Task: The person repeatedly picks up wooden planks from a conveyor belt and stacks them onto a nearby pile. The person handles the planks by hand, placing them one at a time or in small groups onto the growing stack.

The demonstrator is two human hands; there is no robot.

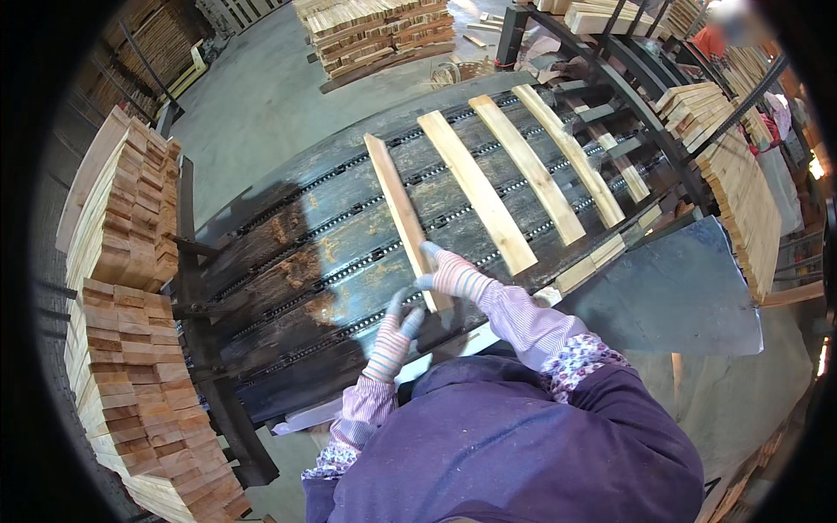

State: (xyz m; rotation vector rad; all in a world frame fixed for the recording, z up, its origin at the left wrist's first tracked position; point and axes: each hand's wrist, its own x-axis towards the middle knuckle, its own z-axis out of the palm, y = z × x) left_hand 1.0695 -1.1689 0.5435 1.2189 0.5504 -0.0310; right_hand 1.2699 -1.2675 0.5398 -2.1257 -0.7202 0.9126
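A long, narrow wooden board (397, 205) lies slantwise across the dark chain conveyor (296, 196) in front of me. My right hand (458, 276), in a striped knit glove with grey fingertips, is at the right edge of the board's near part, fingers and thumb closed on it. Just left of the board's near end is my left hand (390, 340), gloved alike, its thumb and fingers apart and nothing held. To the right, a paler board (478, 193), another board (527, 170) and a third one (571, 157) rest across the chains, spaced apart.
Tall stacks of boards (139, 375) stand along the conveyor's left end. A sheet-metal plate (671, 288) juts out at the right, near another board stack (741, 200). Beyond the conveyor a board pile (379, 39) sits on the floor. A person in orange (711, 41) is at the far right.
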